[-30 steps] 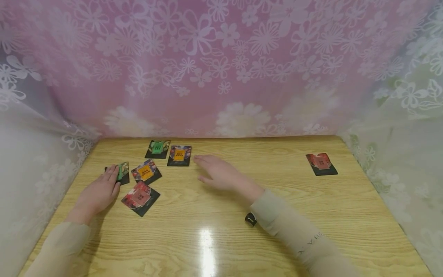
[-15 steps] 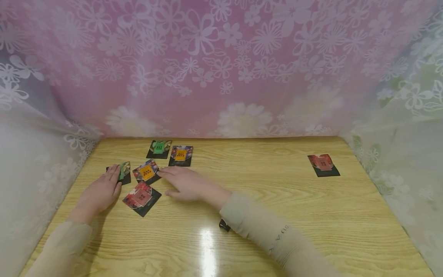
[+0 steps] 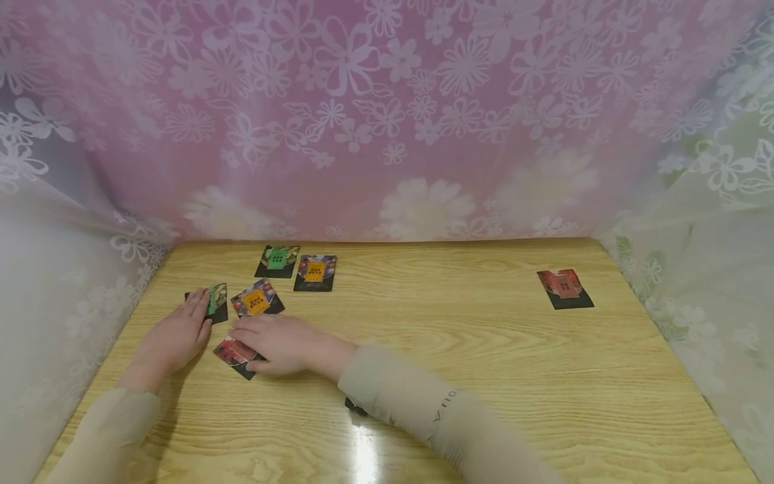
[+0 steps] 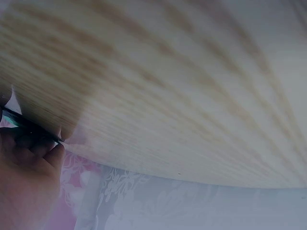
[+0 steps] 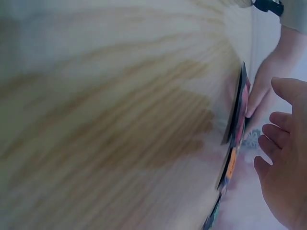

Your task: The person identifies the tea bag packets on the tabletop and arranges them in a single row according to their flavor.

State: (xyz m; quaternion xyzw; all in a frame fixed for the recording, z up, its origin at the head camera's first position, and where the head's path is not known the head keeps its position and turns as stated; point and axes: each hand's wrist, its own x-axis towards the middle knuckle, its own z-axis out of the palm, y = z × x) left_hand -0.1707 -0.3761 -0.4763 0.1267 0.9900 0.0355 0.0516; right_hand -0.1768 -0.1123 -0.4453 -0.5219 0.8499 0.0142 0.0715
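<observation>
My left hand (image 3: 175,336) rests with straight fingers on a flat black packet with a green label (image 3: 219,302) at the table's left side. In the left wrist view, its fingers touch the packet's dark edge. My right hand (image 3: 281,344) covers part of a black packet with a red label (image 3: 232,354). Seen in the right wrist view, the relaxed fingers (image 5: 276,136) stay a little apart from that packet. Just behind it lies a packet with an orange label (image 3: 256,299). Farther back are another green-labelled packet (image 3: 277,260) and another orange-labelled one (image 3: 315,272).
A second red-labelled packet (image 3: 566,289) lies alone at the right of the wooden table (image 3: 459,309). A flowered pink curtain (image 3: 387,134) hangs along the far edge, and pale curtains stand at both sides. A small black object (image 3: 355,407) shows beneath my right sleeve.
My right hand has swept left and nearer, from beside the back orange-labelled packet, past the front orange-labelled one, to over the red-labelled packet. The left hand and the packets stay put.
</observation>
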